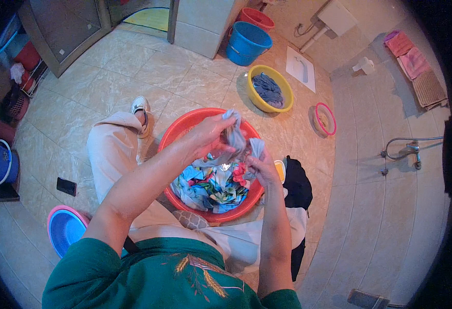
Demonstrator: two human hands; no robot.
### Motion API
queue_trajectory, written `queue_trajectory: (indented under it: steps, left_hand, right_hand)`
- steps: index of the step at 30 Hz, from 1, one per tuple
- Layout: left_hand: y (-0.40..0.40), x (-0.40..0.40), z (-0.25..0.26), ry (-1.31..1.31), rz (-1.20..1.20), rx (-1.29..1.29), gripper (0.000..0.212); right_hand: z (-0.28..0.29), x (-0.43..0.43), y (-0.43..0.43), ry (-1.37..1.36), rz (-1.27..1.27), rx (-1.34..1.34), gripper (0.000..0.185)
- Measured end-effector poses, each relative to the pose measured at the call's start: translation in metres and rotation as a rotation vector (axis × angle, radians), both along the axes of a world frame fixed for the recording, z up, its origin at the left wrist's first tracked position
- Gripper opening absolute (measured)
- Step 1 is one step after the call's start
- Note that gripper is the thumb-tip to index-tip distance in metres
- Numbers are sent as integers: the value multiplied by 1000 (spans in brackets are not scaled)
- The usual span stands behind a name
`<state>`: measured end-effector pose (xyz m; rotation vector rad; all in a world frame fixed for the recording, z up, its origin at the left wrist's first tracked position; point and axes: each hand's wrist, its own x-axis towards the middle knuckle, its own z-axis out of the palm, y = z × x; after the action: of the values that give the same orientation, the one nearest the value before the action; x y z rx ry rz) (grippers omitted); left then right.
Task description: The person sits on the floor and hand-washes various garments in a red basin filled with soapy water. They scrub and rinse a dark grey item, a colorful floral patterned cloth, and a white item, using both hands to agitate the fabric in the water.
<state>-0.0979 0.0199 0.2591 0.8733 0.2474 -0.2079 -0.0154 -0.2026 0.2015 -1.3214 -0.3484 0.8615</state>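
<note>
Before me on the tiled floor stands a red plastic basin (253, 201). My left hand (214, 131) grips a wet grey cloth (236, 140) above the basin, its bunched end poking up past the fingers. Another part of pale cloth sticks up from my right hand (261, 168), which pinches it near the basin's right rim. Whether both hands hold one piece of cloth is hard to tell. Below them, a floral-print fabric (214, 189) in blue, green, white and red lies crumpled in the basin.
Beyond are a yellow basin (287, 90) of dark wet cloth, a blue bucket (245, 48) and a small pink-rimmed basket (328, 129). A yellow soap bar (279, 170) and black cloth (297, 185) lie right. Leftward are a phone (66, 186) and a blue basin (65, 228).
</note>
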Motion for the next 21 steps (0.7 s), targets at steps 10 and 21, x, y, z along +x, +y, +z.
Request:
queue_trajectory:
  steps: [10, 21]
  left_hand:
    - [46, 23, -76, 180, 425, 72, 21]
    - [-24, 2, -158, 484, 607, -109, 40]
  right_hand:
    - [-20, 7, 37, -945, 0, -680, 23]
    - [5, -28, 67, -260, -400, 8, 20]
